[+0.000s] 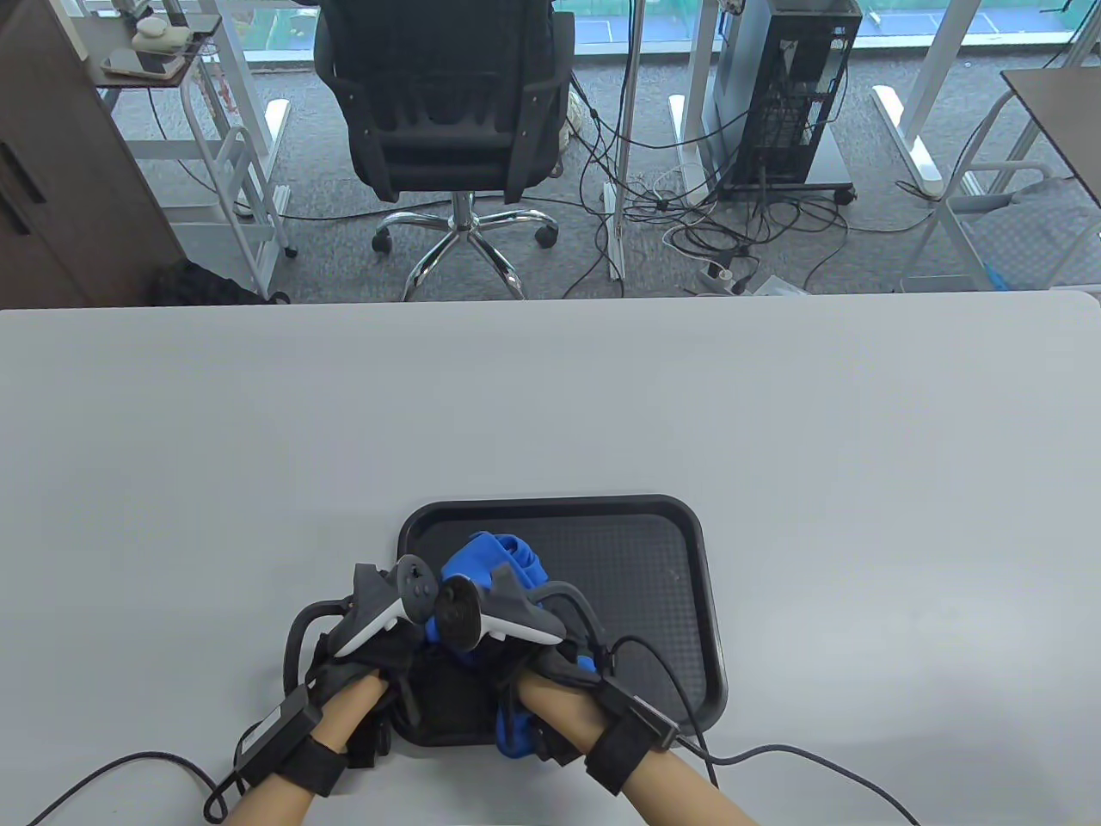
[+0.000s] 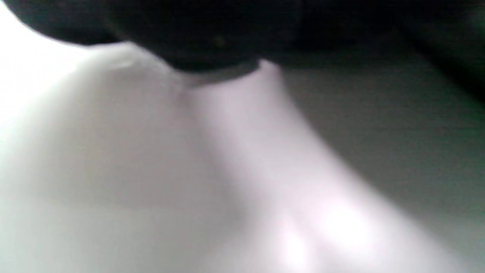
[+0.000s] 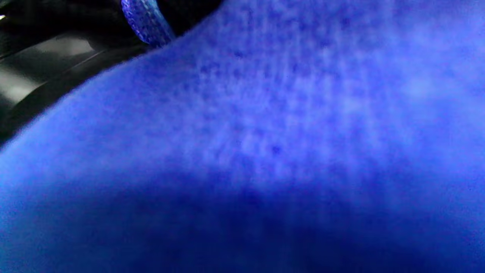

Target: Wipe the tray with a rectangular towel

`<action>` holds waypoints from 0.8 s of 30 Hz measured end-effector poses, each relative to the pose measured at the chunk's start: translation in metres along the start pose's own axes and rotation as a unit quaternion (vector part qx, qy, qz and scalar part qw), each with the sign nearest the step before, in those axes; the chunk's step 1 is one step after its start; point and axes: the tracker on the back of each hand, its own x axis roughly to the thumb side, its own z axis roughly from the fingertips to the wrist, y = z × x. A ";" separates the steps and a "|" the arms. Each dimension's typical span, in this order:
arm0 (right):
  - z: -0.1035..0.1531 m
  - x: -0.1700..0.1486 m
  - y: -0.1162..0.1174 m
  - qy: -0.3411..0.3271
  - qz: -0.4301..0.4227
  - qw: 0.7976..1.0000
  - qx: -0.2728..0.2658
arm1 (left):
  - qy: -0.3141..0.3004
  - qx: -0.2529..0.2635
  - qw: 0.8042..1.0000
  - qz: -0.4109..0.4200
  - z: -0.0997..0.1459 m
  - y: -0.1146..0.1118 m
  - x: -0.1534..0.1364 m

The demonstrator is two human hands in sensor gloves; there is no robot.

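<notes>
From above, the black tray (image 1: 654, 585) lies on the grey counter (image 1: 550, 404), close to the near edge and a little right of the middle. My blue towel (image 1: 503, 559) is bunched up over the tray's left half, spilling from the middle of that side down toward its near rim. My left hand (image 1: 378, 641) sits at the tray's near left corner, partly over the rim, with its tracker (image 1: 387, 602) on top. My right hand (image 1: 533, 654) is just beside it, over the towel near the tray's near edge, its tracker (image 1: 490, 615) almost touching the other one. Both hands are buried in or against the cloth, and I cannot tell from here whether either one grips it or only presses on it, nor how my fingers lie. Cables (image 1: 774, 757) trail from my wrists across the near edge of the counter.

In my left wrist view everything is blurred: a pale surface, which I take for the counter (image 2: 151, 170), with a dark shape along the top edge that I cannot make out.

In my right wrist view the towel (image 3: 265, 132) fills nearly the whole picture, pressed close to the lens, with a dark glossy strip of tray (image 3: 45, 60) at the upper left corner.
</notes>
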 end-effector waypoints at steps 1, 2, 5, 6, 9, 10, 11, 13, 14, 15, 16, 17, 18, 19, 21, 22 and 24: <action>-0.004 -0.004 -0.003 0.014 -0.002 1.000 -0.003 | 0.001 0.000 1.000 -0.002 0.000 0.000 0.000; -0.006 -0.006 -0.004 0.021 -0.002 1.000 -0.005 | 0.001 0.000 1.000 -0.002 0.000 0.000 0.000; -0.014 -0.019 -0.011 0.053 -0.011 0.998 -0.011 | 0.001 0.000 1.000 -0.003 0.000 0.000 0.000; -0.016 -0.024 -0.014 0.063 -0.018 0.998 -0.013 | 0.001 0.000 1.000 -0.003 0.000 0.000 0.000; -0.019 -0.041 -0.018 0.089 -0.033 0.995 -0.019 | 0.001 0.001 1.000 -0.003 0.000 0.000 0.000; -0.019 -0.048 -0.020 0.099 -0.037 0.994 -0.021 | 0.001 0.001 1.000 -0.003 0.000 0.000 0.000; -0.019 -0.051 -0.021 0.104 -0.039 0.994 -0.022 | 0.001 0.001 1.000 -0.003 0.000 0.000 0.000; -0.019 -0.065 -0.023 0.119 -0.045 0.991 -0.026 | 0.000 0.001 1.000 -0.003 0.000 0.000 0.000; -0.018 -0.070 -0.024 0.126 -0.048 0.990 -0.027 | 0.000 0.001 1.000 -0.003 0.000 0.000 0.000; -0.017 -0.075 -0.024 0.133 -0.051 0.989 -0.029 | 0.000 0.001 1.000 -0.003 0.000 0.000 0.000; -0.016 -0.082 -0.025 0.140 -0.055 0.988 -0.030 | 0.000 0.001 1.000 -0.003 0.000 0.000 0.000; -0.015 -0.088 -0.026 0.146 -0.061 0.987 -0.031 | 0.000 0.001 1.000 -0.003 0.000 0.000 0.000; -0.014 -0.093 -0.026 0.153 -0.064 0.986 -0.031 | 0.000 0.001 1.000 -0.003 0.000 0.000 0.000; -0.012 -0.099 -0.026 0.159 -0.067 0.985 -0.032 | 0.000 0.001 1.000 -0.003 0.000 0.000 0.000; -0.009 -0.109 -0.027 0.169 -0.073 0.982 -0.034 | 0.000 0.001 1.000 -0.003 0.000 0.000 0.000; -0.007 -0.115 -0.027 0.175 -0.076 0.981 -0.034 | 0.000 0.001 1.000 -0.003 0.000 0.000 0.000; -0.003 -0.124 -0.027 0.184 -0.082 0.979 -0.035 | 0.000 0.001 1.000 -0.003 0.000 0.000 0.000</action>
